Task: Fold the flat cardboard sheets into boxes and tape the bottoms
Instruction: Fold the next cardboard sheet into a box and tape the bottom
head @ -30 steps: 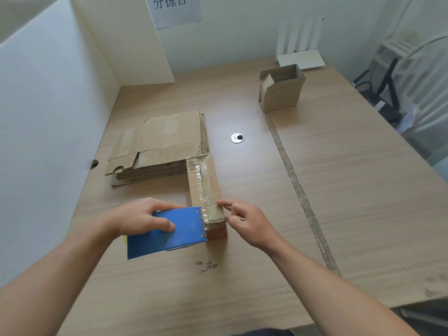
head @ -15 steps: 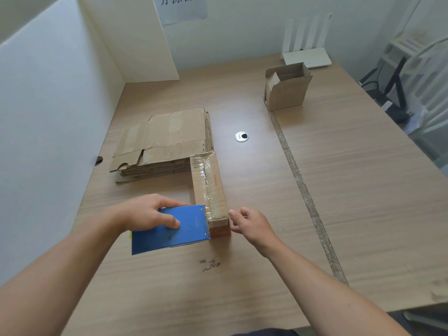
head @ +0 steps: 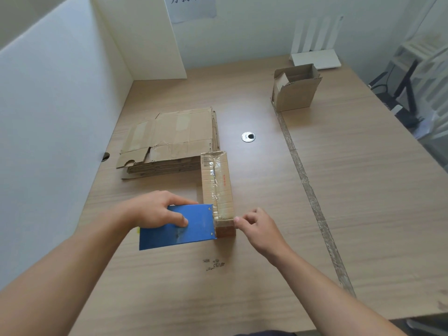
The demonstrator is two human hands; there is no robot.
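My right hand (head: 257,229) slid off the box (head: 218,187) top to its near corner, fingers curled; my left hand (head: 155,209) grips the blue dispenser (head: 177,229). Tape looks ready to cut.

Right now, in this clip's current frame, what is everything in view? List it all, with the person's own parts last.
narrow taped box: one, brown with clear tape along its top, near centre of table.
blue tape dispenser: one, blue, pressed against the box's near left end.
flat cardboard sheets: one stack, brown, behind and left of the taped box.
open box: one, brown, flaps up, far right.
cable grommet: one, silver, mid-table.
router: one, white, far edge by the wall.
table: one, light wood, with a worn tape line.
left hand: gripping the dispenser.
right hand: fingertips at the box's near right corner.
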